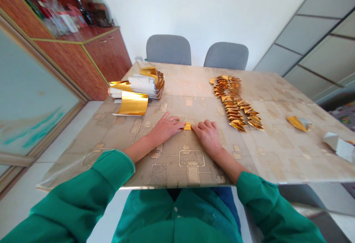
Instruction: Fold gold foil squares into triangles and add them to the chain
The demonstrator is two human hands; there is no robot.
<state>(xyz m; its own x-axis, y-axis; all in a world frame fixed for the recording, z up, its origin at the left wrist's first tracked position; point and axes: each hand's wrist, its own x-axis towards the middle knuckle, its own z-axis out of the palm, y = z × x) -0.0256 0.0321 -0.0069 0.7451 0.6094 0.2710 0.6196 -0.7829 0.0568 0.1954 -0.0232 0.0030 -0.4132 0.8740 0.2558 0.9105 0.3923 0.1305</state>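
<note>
A small folded piece of gold foil paper (pixel 188 126) lies on the table in front of me, between my two hands. My left hand (pixel 169 126) grips its left end at the fingertips, with the other fingers spread a little. At the right end, my right hand (pixel 206 134) has its fingers curled and its fingertips pressed on the paper. Off to the left is a stack of gold foil sheets (pixel 144 86) with white backs, one curved sheet (pixel 134 103) lying at its front. Folded gold paper pieces (pixel 234 106) stand in curving rows to the right.
A patterned cloth covers the table (pixel 169 169). A loose gold piece (pixel 296 123) and a white paper piece (pixel 340 145) lie at the right. Two grey chairs (pixel 168 49) stand behind the table, and a wooden cabinet (pixel 108 56) is at the left.
</note>
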